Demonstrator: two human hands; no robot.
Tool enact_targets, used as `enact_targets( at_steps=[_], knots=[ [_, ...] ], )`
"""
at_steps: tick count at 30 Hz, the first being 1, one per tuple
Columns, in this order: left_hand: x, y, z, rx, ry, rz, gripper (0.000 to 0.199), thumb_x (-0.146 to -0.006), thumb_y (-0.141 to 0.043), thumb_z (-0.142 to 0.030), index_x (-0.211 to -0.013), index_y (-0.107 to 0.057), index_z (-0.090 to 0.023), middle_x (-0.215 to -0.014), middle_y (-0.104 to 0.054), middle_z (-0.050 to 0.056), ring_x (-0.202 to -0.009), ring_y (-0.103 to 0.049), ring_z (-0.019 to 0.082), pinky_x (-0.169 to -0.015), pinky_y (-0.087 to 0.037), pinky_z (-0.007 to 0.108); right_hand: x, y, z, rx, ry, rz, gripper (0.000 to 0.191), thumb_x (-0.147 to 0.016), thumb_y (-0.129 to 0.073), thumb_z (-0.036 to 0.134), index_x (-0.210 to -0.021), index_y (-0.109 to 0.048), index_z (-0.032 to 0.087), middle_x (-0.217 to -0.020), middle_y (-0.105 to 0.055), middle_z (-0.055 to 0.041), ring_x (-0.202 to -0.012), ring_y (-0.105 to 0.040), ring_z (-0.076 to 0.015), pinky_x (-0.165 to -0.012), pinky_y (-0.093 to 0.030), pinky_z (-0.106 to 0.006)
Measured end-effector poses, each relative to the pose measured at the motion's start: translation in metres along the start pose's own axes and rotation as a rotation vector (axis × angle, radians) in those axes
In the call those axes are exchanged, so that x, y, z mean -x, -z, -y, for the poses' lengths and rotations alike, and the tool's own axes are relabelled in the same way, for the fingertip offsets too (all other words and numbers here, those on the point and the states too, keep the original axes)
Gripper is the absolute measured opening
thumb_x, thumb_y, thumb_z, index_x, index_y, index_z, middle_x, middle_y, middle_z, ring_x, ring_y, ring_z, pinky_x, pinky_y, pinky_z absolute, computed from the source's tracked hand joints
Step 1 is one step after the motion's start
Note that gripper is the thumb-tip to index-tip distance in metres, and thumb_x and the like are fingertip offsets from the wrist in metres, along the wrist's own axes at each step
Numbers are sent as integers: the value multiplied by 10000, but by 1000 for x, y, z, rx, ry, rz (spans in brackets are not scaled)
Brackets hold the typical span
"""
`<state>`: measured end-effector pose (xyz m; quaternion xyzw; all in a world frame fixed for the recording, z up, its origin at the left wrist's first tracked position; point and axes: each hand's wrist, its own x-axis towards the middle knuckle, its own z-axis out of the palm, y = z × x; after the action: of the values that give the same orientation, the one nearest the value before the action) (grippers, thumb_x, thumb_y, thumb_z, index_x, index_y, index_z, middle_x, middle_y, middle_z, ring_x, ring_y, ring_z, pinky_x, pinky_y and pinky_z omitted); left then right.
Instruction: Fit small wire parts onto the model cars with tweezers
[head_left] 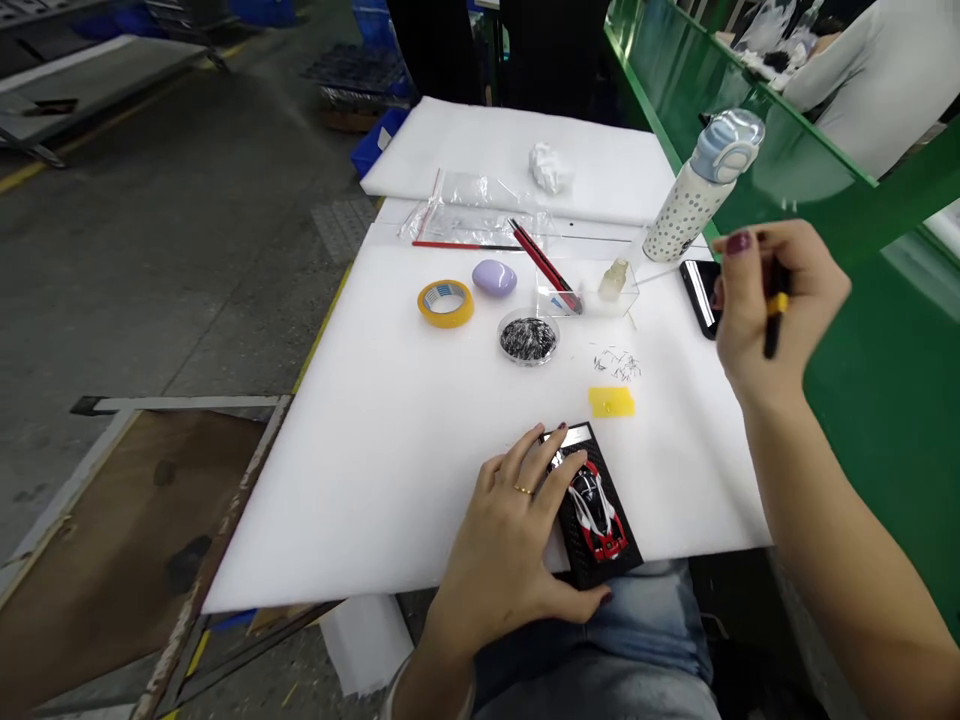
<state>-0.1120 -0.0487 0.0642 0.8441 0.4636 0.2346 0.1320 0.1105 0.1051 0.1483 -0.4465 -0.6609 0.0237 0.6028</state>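
Note:
My left hand [517, 530] spans a black display base [626, 540], thumb at its near edge and fingertips along its far left side. On that base sits a red, white and black model car [596, 505], partly covered by my fingers. My right hand [776, 300] is raised at the right, closed around a black stick-like tool with a yellow band [777, 310]; its tip is hidden. Just past the base lies a yellow piece [611, 402], with loose short black bits [617, 363] beyond it. A round clear dish [529, 337] holds many similar black bits.
Orange tape [445, 303], a purple egg-shaped item [494, 278], a red-and-black pen-like tool [546, 268] and a small glass bottle [613, 280] in a clear tray stand mid-table. A phone [701, 297] and dotted water bottle [697, 195] are at right. A co-worker's sleeve [840, 70] shows behind the green partition.

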Motion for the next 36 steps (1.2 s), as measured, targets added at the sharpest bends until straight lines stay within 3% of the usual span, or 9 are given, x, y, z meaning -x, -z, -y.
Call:
enact_targets(
  at_steps=[3,8,11,14,17,21,26,30,36],
  knots=[
    [2,2,1,50,-29,-19,1159,-555,-790,-746,-1465,-383,-154,-1530,-486,180,-1437,-401,407,-1076,-386,518,-21,-21,-21,124,8,54,282,-972,-588,497,-796,-621,278,-550,-481,37,-508,-468,-154,-548,-351,-330],
    [3,2,0,78,-13,-24,1149,-563,-770,-679,-1493,-353,-149,-1563,-450,176,-1443,-393,415,-1082,-382,521,-22,-41,-43,190,-17,214,334,-938,-622,567,-830,-647,252,-569,-517,31,-521,-488,-156,-609,-381,-337],
    [4,1,0,77,-13,-33,1144,-566,-740,-677,-1501,-347,-148,-1580,-430,164,-1453,-379,403,-1091,-363,518,-19,-30,-38,45,-57,211,429,-932,-591,645,-928,-679,225,-588,-573,9,-542,-547,-162,-600,-393,-331],
    [5,0,1,84,-15,-42,1124,-582,-705,-673,-1507,-344,-149,-1590,-419,149,-1468,-357,385,-1097,-345,507,-16,-7,-21,-247,-245,207,595,-943,-440,750,-1009,-709,224,-590,-613,-21,-492,-522,-167,-510,-375,-328],
    [5,0,1,99,-3,-38,1104,-599,-680,-656,-1517,-334,-150,-1601,-404,137,-1480,-336,372,-1106,-325,497,-9,15,-5,-418,-439,424,662,-885,-432,828,-977,-731,244,-683,-676,-46,-562,-572,-169,-541,-463,-321],
    [5,1,0,109,2,-26,1097,-605,-671,-664,-1517,-342,-150,-1608,-392,127,-1493,-310,356,-1121,-302,477,5,19,-7,-315,-466,738,405,-768,-818,577,-975,-756,235,-882,-739,-51,-790,-683,-182,-712,-571,-314],
    [4,2,0,125,0,-36,1096,-597,-672,-647,-1516,-352,-142,-1613,-382,118,-1496,-306,341,-1140,-274,454,26,-8,-37,-236,-615,580,263,-791,-816,426,-753,-726,181,-689,-692,-41,-617,-603,-136,-529,-484,-264],
    [4,1,0,129,-8,-34,1107,-611,-673,-679,-1516,-353,-127,-1610,-384,126,-1502,-297,338,-1149,-266,442,35,-24,-53,-243,-783,437,161,-825,-763,249,-736,-641,193,-587,-641,-6,-526,-557,-107,-498,-470,-245],
    [4,3,-1,118,-11,-33,1088,-626,-657,-686,-1508,-366,-118,-1595,-406,135,-1497,-304,343,-1142,-272,444,42,-35,-61,-232,-759,389,197,-794,-736,169,-756,-553,229,-538,-616,25,-500,-604,-128,-459,-484,-247]
  ],
)
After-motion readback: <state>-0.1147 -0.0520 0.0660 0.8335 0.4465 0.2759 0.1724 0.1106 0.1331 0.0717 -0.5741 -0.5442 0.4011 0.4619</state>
